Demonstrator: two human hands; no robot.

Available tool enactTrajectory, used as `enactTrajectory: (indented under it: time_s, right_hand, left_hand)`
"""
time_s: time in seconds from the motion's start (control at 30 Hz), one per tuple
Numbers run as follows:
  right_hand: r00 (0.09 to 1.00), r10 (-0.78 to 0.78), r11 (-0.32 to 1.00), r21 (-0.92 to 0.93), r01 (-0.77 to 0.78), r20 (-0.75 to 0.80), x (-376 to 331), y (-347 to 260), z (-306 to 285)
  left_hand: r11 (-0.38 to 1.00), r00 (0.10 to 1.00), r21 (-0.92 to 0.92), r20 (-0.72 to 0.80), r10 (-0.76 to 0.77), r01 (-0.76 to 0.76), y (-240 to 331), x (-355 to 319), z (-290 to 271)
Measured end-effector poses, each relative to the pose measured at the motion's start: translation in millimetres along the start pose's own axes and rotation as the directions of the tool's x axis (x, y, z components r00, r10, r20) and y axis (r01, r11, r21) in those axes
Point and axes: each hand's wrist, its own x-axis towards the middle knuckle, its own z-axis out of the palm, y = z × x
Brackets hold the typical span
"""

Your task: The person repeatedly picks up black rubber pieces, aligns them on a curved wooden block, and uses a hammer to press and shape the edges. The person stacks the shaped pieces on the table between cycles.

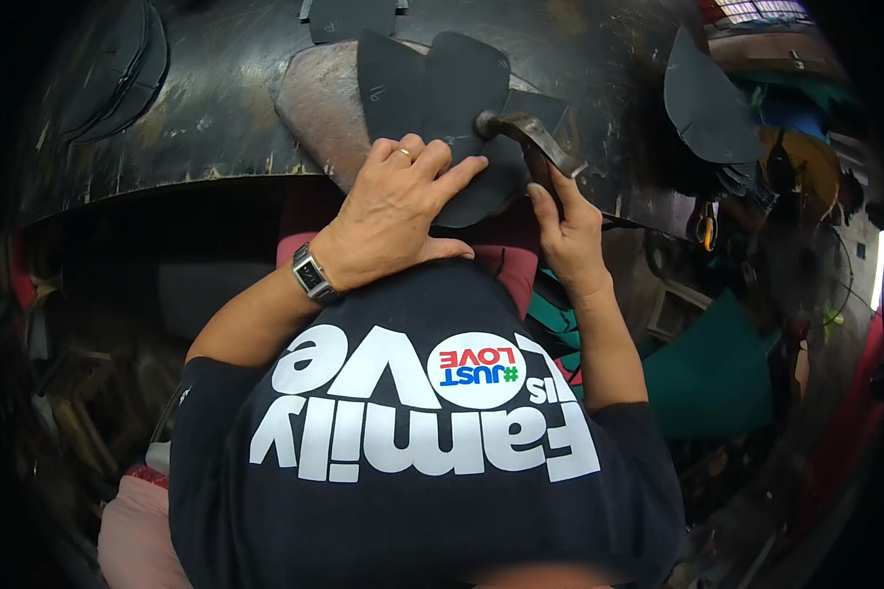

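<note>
My left hand (393,201), with a watch (310,275) on its wrist, rests palm down on a dark, curved sheet piece (467,83). Its index finger and thumb are spread, and the other fingers bend over the piece. Under the piece lies a flat, worn grey-brown slab (314,98) at the table edge. My right hand (572,236) is closed round the handle of a hammer (528,133). The rounded hammer head is just right of my left fingertips, over the dark sheet; whether it touches cannot be made out.
The dark worktable (226,108) spans the far side. Stacked dark cut pieces (133,74) lie at its left, and more hang over its right end (712,103). Scissors with orange handles (707,228) hang by the right edge. Green sheet material (712,378) lies low on the right.
</note>
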Motion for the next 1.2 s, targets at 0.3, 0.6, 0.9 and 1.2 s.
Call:
enactTrajectory:
  time_s: [0.3, 0.6, 0.9, 1.2]
  right_hand:
    - [0.981, -0.076, 0.969, 0.220, 0.115, -0.176, -2.2, 7.9, 2.7]
    - [0.990, 0.013, 0.978, 0.206, 0.016, -0.140, 11.8, 8.5, -7.6]
    - [0.993, 0.039, 0.981, 0.192, -0.017, -0.109, 20.4, 5.3, -11.0]
    - [0.990, 0.033, 0.992, 0.128, -0.015, -0.137, 25.5, 18.3, -10.5]
  left_hand:
    - [1.000, 1.000, -0.010, -0.019, 0.003, -0.003, -1.4, 8.4, -0.2]
    - [1.000, 0.999, -0.009, -0.032, 0.000, 0.000, -1.0, 24.2, 3.4]
    - [0.999, 0.999, -0.010, 0.040, -0.030, 0.030, -0.6, 25.7, 3.4]
    - [0.998, 0.999, 0.058, 0.028, -0.037, 0.035, 0.2, 37.9, 4.7]
